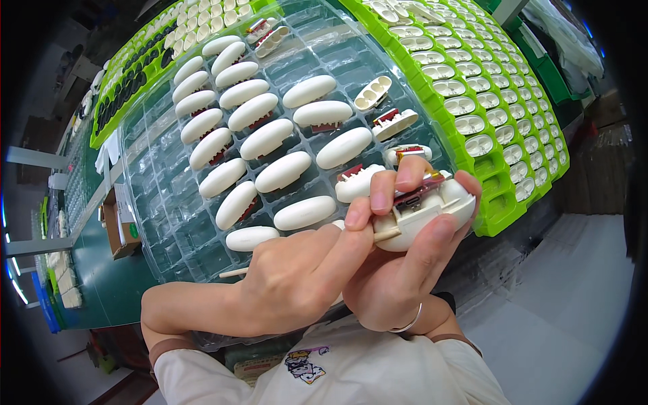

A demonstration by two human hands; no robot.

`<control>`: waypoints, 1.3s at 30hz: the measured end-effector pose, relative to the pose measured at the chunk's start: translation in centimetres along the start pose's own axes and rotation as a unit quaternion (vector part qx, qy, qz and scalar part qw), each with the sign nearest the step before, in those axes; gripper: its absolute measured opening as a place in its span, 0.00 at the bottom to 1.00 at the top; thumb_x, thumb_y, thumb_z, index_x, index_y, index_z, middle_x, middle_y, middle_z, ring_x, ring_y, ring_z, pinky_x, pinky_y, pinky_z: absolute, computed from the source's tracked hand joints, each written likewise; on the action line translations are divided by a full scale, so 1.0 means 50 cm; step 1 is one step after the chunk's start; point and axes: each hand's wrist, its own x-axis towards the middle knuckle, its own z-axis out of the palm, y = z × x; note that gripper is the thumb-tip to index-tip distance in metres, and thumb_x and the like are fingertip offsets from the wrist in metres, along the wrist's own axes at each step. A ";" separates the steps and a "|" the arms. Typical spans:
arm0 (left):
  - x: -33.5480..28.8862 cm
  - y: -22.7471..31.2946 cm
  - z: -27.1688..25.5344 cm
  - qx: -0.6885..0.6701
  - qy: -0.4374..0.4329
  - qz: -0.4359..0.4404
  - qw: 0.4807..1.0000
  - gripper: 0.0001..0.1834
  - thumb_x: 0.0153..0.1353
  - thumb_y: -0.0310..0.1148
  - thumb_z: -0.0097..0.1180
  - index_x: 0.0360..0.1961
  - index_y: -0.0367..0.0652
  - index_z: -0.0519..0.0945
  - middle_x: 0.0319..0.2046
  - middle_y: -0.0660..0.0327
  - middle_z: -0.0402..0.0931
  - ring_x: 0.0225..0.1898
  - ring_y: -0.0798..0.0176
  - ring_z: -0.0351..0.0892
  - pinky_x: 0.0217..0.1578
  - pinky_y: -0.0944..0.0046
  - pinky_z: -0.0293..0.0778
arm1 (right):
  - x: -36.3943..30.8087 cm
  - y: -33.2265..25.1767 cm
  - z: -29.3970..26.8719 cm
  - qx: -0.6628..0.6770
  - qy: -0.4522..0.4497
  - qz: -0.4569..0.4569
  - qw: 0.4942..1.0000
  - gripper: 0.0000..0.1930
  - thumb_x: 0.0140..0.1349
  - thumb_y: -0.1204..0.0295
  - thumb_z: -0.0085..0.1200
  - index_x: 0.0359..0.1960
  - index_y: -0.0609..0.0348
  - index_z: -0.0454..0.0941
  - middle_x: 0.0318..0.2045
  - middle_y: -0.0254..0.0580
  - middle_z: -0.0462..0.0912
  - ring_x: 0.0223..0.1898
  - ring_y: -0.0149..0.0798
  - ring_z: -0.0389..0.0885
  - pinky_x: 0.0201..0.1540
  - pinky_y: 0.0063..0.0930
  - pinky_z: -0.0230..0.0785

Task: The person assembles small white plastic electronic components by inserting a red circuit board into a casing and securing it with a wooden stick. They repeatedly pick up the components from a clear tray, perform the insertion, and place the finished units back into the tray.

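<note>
Head view. Left hand (290, 277): fingers pinched shut on thin stick (387, 233), tip at white shell (439, 214). Right hand (388, 287): fingers curled round shell, dark-red board (422, 192) in it. Beyond: clear tray (337, 40), white ovals (266, 138).

The print (306, 366) on the shirt (385, 361) below the tray (316, 55) and the green mark (133, 230) on the box (122, 248) left of the tray show no wording that can be read.
</note>
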 end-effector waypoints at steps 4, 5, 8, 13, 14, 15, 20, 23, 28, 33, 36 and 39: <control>0.013 0.010 -0.015 -0.026 -0.046 -0.059 0.997 0.10 0.43 0.20 0.56 0.30 0.33 0.73 0.15 0.56 0.69 0.13 0.60 0.70 0.13 0.67 0.65 | 0.002 -0.001 -0.005 0.024 0.006 0.030 0.999 0.17 0.61 0.57 0.35 0.50 0.43 0.53 0.37 0.41 0.60 0.32 0.33 0.62 0.32 0.26 0.64; 0.016 0.011 -0.018 -0.037 -0.052 -0.065 0.996 0.10 0.43 0.20 0.56 0.30 0.34 0.73 0.15 0.56 0.69 0.13 0.60 0.70 0.14 0.67 0.65 | 0.004 -0.003 -0.006 0.027 0.005 0.040 0.999 0.17 0.61 0.57 0.35 0.50 0.43 0.53 0.37 0.41 0.60 0.32 0.33 0.62 0.33 0.27 0.64; 0.020 0.004 -0.023 -0.059 -0.057 -0.070 0.994 0.09 0.44 0.21 0.54 0.29 0.35 0.72 0.15 0.58 0.68 0.14 0.60 0.70 0.14 0.66 0.65 | 0.009 -0.007 -0.006 0.070 0.016 0.091 0.993 0.18 0.61 0.56 0.36 0.50 0.44 0.54 0.36 0.39 0.61 0.32 0.33 0.62 0.35 0.28 0.63; 0.023 -0.008 -0.029 -0.040 -0.057 -0.077 0.995 0.06 0.44 0.22 0.52 0.26 0.38 0.69 0.14 0.60 0.66 0.15 0.62 0.70 0.14 0.65 0.65 | 0.030 -0.014 -0.004 0.193 0.053 0.231 0.952 0.17 0.62 0.56 0.32 0.48 0.48 0.58 0.37 0.38 0.62 0.34 0.30 0.62 0.38 0.24 0.60; 0.023 -0.007 -0.029 -0.042 -0.059 -0.079 0.994 0.06 0.45 0.22 0.52 0.25 0.38 0.68 0.14 0.60 0.66 0.15 0.62 0.71 0.14 0.65 0.65 | 0.029 -0.012 -0.008 0.200 0.044 0.222 0.953 0.17 0.62 0.56 0.32 0.49 0.49 0.56 0.37 0.39 0.63 0.34 0.31 0.64 0.40 0.27 0.62; 0.024 -0.006 -0.031 -0.043 -0.062 -0.081 0.994 0.06 0.45 0.23 0.52 0.25 0.38 0.68 0.14 0.60 0.66 0.15 0.61 0.71 0.14 0.65 0.65 | 0.028 -0.008 -0.014 0.207 0.035 0.214 0.954 0.18 0.62 0.57 0.31 0.50 0.50 0.54 0.38 0.41 0.64 0.35 0.33 0.66 0.41 0.31 0.64; 0.023 -0.008 -0.030 -0.048 -0.065 -0.080 0.993 0.06 0.45 0.22 0.51 0.24 0.39 0.67 0.14 0.60 0.66 0.15 0.61 0.71 0.14 0.65 0.65 | 0.025 -0.010 -0.004 0.158 0.039 0.206 0.965 0.18 0.62 0.55 0.33 0.50 0.47 0.56 0.37 0.37 0.62 0.34 0.30 0.62 0.38 0.24 0.60; 0.020 -0.009 -0.033 -0.048 -0.075 -0.079 0.993 0.07 0.43 0.22 0.51 0.25 0.39 0.67 0.14 0.60 0.66 0.15 0.61 0.70 0.13 0.65 0.64 | 0.022 -0.006 -0.003 0.137 0.031 0.183 0.973 0.18 0.62 0.56 0.33 0.51 0.47 0.54 0.37 0.38 0.62 0.34 0.30 0.62 0.39 0.25 0.60; 0.015 0.002 -0.026 -0.012 -0.058 -0.071 0.996 0.10 0.41 0.22 0.50 0.29 0.38 0.68 0.14 0.62 0.64 0.14 0.65 0.69 0.11 0.67 0.62 | 0.008 -0.001 0.003 0.071 0.016 0.098 0.993 0.18 0.62 0.57 0.33 0.51 0.47 0.53 0.38 0.38 0.62 0.35 0.32 0.63 0.40 0.27 0.62; 0.010 -0.009 -0.013 0.008 -0.051 -0.068 0.996 0.12 0.44 0.24 0.52 0.33 0.39 0.70 0.14 0.62 0.64 0.12 0.68 0.67 0.11 0.69 0.61 | 0.018 0.008 -0.018 0.070 -0.009 0.085 0.994 0.20 0.62 0.61 0.35 0.51 0.53 0.46 0.39 0.47 0.62 0.37 0.36 0.67 0.46 0.36 0.64; 0.035 -0.022 -0.061 -0.169 -0.097 -0.217 0.957 0.12 0.47 0.27 0.56 0.35 0.40 0.72 0.16 0.64 0.67 0.11 0.75 0.62 0.11 0.75 0.57 | 0.032 0.006 -0.019 0.121 -0.004 0.097 0.988 0.20 0.62 0.60 0.35 0.52 0.54 0.48 0.41 0.50 0.63 0.44 0.39 0.67 0.51 0.38 0.59; 0.047 -0.043 -0.065 -0.415 0.002 -0.327 0.849 0.11 0.48 0.26 0.57 0.35 0.38 0.74 0.19 0.68 0.69 0.12 0.83 0.58 0.11 0.79 0.51 | 0.033 0.007 -0.026 0.106 -0.097 0.097 0.985 0.22 0.62 0.60 0.34 0.54 0.54 0.48 0.50 0.56 0.60 0.51 0.42 0.63 0.55 0.37 0.53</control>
